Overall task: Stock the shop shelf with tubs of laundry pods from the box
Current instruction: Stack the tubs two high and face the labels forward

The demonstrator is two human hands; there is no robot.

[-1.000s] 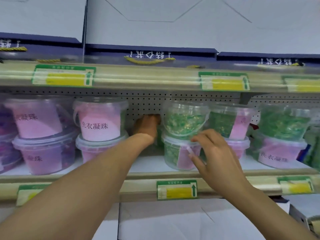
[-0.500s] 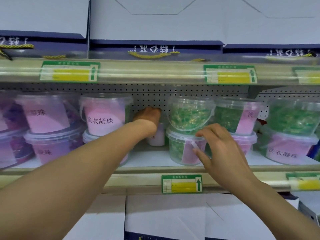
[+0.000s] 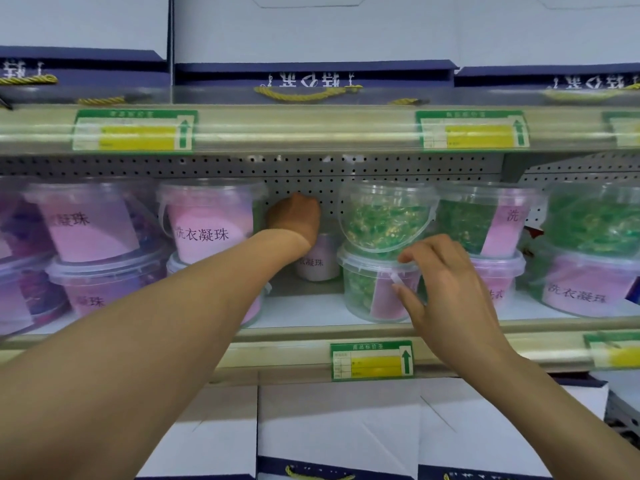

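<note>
Left hand: the left hand (image 3: 294, 218) reaches deep into the gap between the two stacks, back of the hand toward the camera, on top of a small pink-labelled tub (image 3: 320, 259) at the back of the shelf; its fingers are hidden behind the hand, so whether they grasp the tub I cannot tell.
Right hand: the right hand (image 3: 446, 285) is at the front of the shelf with fingers loosely spread and released, fingertips (image 3: 403, 258) touching the lid rim of the lower green tub (image 3: 367, 289).
Lower green tub: a clear tub of green laundry pods with a pink label, standing on the shelf board (image 3: 304, 315) just right of the gap.
Upper green tub: a second clear tub of green pods (image 3: 384, 214) with a bail handle sits stacked on the lower one.
Small tub: upright, against the perforated back panel (image 3: 311, 174), between the pink stack and the green stack.
Pink stack: left of the gap, a pink tub (image 3: 207, 220) with printed characters stands on another tub that the left forearm mostly covers.
Further left: more pink and purple tubs (image 3: 86, 223), two high.
Further right: tubs with green pods and pink labels (image 3: 485, 220), also two high, running to the right edge.
Shelf edge: a green and yellow price tag (image 3: 372, 360) on the front rail below the right hand; similar tags on the rail above.
Above: blue and white cartons with yellow rope handles (image 3: 308, 79) on the upper shelf.
Below: white cartons (image 3: 332, 424) under the shelf.
</note>
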